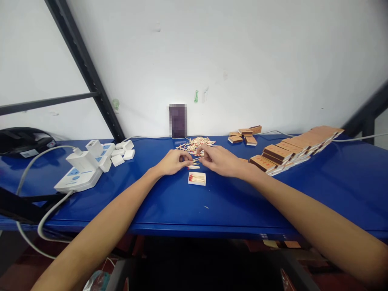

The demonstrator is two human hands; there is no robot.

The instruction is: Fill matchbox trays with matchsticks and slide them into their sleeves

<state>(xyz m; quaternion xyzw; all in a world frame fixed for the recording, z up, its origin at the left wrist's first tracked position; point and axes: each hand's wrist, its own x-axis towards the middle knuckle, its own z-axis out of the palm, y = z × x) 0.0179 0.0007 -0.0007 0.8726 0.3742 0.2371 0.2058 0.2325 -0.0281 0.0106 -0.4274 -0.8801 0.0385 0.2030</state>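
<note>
My left hand (173, 162) is closed in a pinch at the red-tipped end of a few matches (193, 166) just above the blue tabletop. Facing it from the other side, my right hand (218, 160) has curled fingers at the plain ends of these matches; its fingertips partly hide them. Right behind both hands lies a loose pile of matches (198, 142). Nearer to me sits a small white matchbox tray (202, 183), partly filled with matches whose red heads point left.
Stacked brown matchboxes (291, 147) run along the right, with a few more matchboxes (245, 132) by the wall. At left are white empty-looking trays (123, 152) and a power strip (79, 182) with cables. A phone (178, 121) leans on the wall. One stray match (206, 207) lies in front.
</note>
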